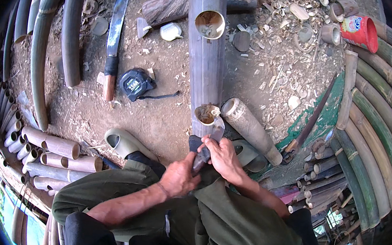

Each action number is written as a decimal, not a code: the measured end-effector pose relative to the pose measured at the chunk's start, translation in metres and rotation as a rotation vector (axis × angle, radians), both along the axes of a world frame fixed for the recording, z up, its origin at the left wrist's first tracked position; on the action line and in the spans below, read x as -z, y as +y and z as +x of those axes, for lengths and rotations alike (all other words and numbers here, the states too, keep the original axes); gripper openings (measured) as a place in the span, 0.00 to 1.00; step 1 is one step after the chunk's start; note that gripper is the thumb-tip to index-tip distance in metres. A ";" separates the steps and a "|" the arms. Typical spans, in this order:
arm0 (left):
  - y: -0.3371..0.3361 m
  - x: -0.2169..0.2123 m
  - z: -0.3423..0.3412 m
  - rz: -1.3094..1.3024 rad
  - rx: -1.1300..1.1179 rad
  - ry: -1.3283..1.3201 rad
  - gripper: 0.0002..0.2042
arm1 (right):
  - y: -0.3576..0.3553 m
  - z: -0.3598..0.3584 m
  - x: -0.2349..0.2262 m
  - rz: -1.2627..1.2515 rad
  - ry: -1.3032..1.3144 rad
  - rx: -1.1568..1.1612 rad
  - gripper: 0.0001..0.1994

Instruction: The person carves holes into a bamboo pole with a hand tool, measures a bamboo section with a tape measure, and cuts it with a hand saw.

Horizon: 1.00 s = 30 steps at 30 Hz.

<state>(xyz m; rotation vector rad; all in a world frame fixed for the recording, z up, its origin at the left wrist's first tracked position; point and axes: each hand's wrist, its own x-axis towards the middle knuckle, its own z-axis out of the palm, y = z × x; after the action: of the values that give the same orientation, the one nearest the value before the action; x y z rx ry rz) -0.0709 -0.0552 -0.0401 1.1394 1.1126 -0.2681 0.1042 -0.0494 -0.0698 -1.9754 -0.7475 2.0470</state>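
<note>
Bamboo pole (205, 61) is lying lengthwise on dirt ground (158, 114), near end at person's lap, w/ two round holes cut in top. Both hands are gripping a knife (209, 145): left hand (180, 176) clenched on handle, right hand (222, 156) wrapping higher up, blade tip at nearer hole's rim. Tape measure (135, 83) & machete (114, 42) are lying left of pole.
</note>
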 end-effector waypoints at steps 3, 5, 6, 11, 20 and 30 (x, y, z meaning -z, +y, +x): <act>-0.022 0.006 0.033 0.003 -0.236 0.016 0.27 | -0.004 -0.002 0.006 0.214 -0.272 -0.241 0.19; -0.025 0.006 0.044 0.016 -0.270 0.014 0.27 | -0.003 0.000 0.003 0.206 -0.302 -0.266 0.17; -0.025 0.005 0.047 0.022 -0.288 0.014 0.27 | -0.002 0.002 -0.001 0.202 -0.316 -0.280 0.16; -0.032 0.001 0.022 0.124 -0.337 -0.006 0.25 | 0.004 -0.002 -0.030 0.299 -0.140 -0.183 0.17; 0.125 -0.020 -0.040 0.495 0.405 0.291 0.14 | 0.041 -0.046 -0.003 -0.068 0.674 0.689 0.15; 0.207 -0.083 0.084 0.752 1.159 0.251 0.06 | 0.039 -0.003 -0.020 -0.318 1.226 1.359 0.23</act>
<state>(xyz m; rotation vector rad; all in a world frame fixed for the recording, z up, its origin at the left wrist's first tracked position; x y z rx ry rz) 0.0136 0.1522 0.0432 2.4210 0.6319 -0.9541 0.1015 -0.0099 -0.0496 -0.4720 0.9353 1.7932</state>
